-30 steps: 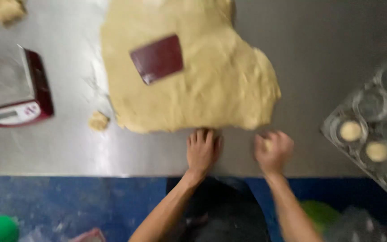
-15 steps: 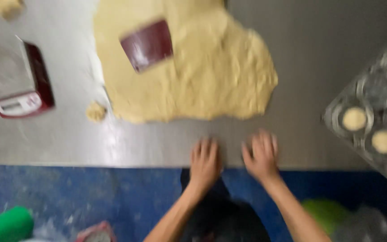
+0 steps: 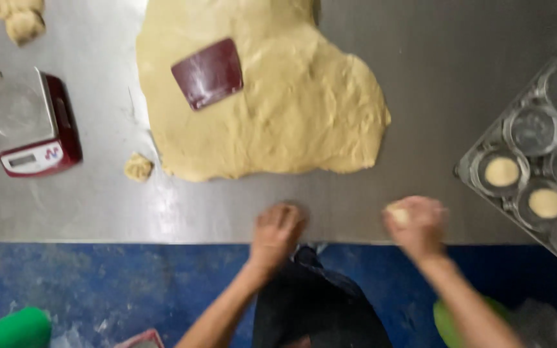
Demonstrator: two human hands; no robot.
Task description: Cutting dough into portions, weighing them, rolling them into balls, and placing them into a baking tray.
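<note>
Since half a second ago both hands have drawn apart along the table's near edge, and the right hand [image 3: 415, 224] has come off the steel with a small dough piece [image 3: 397, 212] in its curled fingers. Motion blur hides how tightly it grips. Palm down, the left hand [image 3: 277, 231] lies on the steel table [image 3: 98, 206] with fingers loosely spread, holding nothing. Beyond the hands sits the big slab of dough [image 3: 278, 109], a dark red scraper [image 3: 209, 72] lying flat on it. A small dough scrap [image 3: 138, 167] rests just beside the slab's left edge. Farther left stands a red scale [image 3: 33, 125]. At the right, a clear moulded tray [image 3: 536, 154] holds two dough rounds [image 3: 503, 171] in its cups.
</note>
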